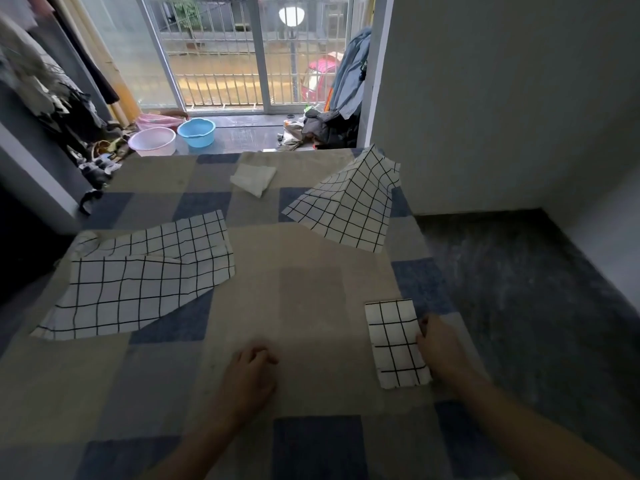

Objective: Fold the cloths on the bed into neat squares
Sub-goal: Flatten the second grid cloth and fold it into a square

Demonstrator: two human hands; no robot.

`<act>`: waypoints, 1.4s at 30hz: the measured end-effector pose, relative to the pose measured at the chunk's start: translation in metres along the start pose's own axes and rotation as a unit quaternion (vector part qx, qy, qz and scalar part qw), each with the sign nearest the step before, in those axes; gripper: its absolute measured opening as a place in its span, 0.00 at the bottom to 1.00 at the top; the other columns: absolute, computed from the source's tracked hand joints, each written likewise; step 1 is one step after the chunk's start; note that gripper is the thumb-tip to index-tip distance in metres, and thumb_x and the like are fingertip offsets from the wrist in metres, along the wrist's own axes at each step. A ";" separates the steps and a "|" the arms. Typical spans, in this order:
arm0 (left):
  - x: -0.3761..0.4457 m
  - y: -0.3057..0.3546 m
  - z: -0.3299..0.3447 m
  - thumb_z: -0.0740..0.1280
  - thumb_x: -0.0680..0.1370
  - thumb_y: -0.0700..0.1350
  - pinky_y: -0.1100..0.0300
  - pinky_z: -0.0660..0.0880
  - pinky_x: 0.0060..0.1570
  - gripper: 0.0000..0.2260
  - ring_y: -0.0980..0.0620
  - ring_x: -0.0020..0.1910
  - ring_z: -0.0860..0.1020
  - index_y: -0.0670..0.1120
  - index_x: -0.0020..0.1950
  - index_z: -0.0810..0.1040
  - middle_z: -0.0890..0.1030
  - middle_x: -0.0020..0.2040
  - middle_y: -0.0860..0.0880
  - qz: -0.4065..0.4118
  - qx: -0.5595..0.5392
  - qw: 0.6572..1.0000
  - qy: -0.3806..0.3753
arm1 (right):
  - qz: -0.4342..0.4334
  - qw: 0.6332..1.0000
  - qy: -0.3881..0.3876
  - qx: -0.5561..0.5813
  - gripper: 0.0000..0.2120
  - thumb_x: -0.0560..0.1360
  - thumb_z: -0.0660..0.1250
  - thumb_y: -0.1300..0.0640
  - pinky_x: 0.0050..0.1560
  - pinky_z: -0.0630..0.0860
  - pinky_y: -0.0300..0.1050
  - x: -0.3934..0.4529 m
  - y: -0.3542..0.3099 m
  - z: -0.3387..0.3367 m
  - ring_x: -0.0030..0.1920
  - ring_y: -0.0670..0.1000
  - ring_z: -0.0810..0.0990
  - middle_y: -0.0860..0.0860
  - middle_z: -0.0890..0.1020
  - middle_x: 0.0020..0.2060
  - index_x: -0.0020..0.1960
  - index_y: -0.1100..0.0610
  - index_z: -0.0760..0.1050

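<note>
Bed (311,265), patchwork cover in beige and blue squares: folded grid-print cloth (396,342), narrow rectangle, near right; two rumpled grid-print cloths, left (138,275) and far right (349,206); small white cloth (254,177), far centre. Right hand (438,342) touches the folded cloth's right edge, fingers hidden; left hand (251,370) loosely curled, holding nothing.

Barred balcony door (221,53), grey wall (502,98)

L grip (252,370) loosely curled, R grip (437,344) fingers curled, maybe pinching
</note>
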State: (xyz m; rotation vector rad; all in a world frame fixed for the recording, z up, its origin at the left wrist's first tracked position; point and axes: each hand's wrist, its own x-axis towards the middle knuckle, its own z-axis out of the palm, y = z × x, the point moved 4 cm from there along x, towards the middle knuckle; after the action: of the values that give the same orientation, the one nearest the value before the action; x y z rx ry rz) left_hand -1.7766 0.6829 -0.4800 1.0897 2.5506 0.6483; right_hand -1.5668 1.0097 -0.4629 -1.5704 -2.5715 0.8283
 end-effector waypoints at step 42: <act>-0.106 -0.060 -0.188 0.64 0.77 0.51 0.57 0.70 0.50 0.11 0.50 0.57 0.74 0.51 0.59 0.76 0.76 0.60 0.52 -0.035 0.159 0.981 0.102 | -0.407 0.877 -0.105 -0.234 0.14 0.76 0.63 0.53 0.52 0.75 0.49 -0.157 -0.314 0.080 0.54 0.57 0.75 0.56 0.74 0.57 0.58 0.58 0.73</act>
State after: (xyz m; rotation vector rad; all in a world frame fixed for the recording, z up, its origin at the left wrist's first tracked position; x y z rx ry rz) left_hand -1.8227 0.5139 -0.3399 1.0696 2.9317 0.3572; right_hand -1.7698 0.7342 -0.3524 -0.2667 -3.2962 0.2963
